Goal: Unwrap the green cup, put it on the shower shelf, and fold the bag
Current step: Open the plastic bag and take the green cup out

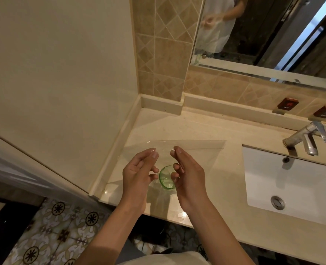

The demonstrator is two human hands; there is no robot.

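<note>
The green cup [167, 177] sits a little below the middle of the frame, between the two hands, seen from above so that its round rim and clear green inside face the camera. It is inside a clear plastic bag [196, 150], whose flat, transparent sheet spreads up and to the right of the cup over the beige counter [212, 188]; the bag's upper edge runs as a faint line across the centre of the frame. Whether the cup stands on the counter or is lifted slightly off it cannot be told.

The left hand [137, 173] is on the left of the cup, palm turned inward, fingers half curled; its thumb and forefinger pinch the film of the bag just above the cup, and the lower fingers are bent close to the cup's left rim. The right hand [187, 175] mirrors it on the right side, thumb and forefinger nipping the film close to the left hand's pinch, the other fingers curled against the cup's right edge. The two pinch points are near each other but apart.

At the right of the frame a white sink [292, 188] is set into the counter, with a metal tap [307, 138] above it. A mirror [263, 35] fills the upper right, and patterned floor tiles [58, 222] show at the lower left.
</note>
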